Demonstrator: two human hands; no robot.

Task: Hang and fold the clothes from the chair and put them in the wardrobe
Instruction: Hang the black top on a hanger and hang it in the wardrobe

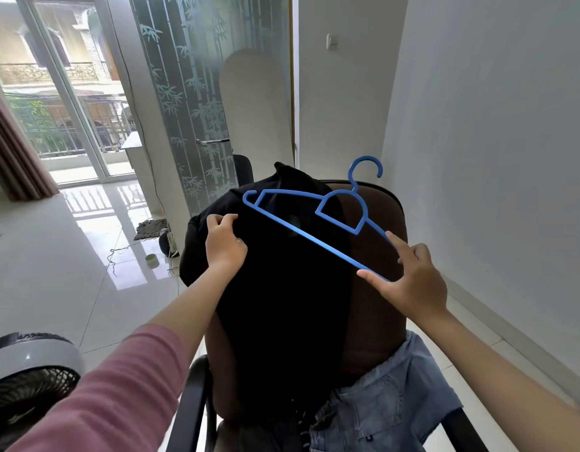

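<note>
I see my left hand (224, 244) pinching the black garment (282, 288) draped over the chair (376, 288) back; my right hand (412, 278) pinches the blue hanger (301, 231) (one end). Jeans (386, 409) lie on the seat. The wall (494, 158) crowds the right; the floor (70, 256) lies open to the left.

"Where was the camera, then?"

"On the person's head, the only view there was. It looked forward and down over both arms to the hands, the left hand (224, 242) and the right hand (409, 278), close in front of the lens."

"And past them?"

"Straight onto the back of the chair (378, 256), near and a little below. It was a wide lens: the walls bowed outward, and the glass door (73, 102) stood far off at the upper left, the fan (31, 380) at the lower left edge."
</note>
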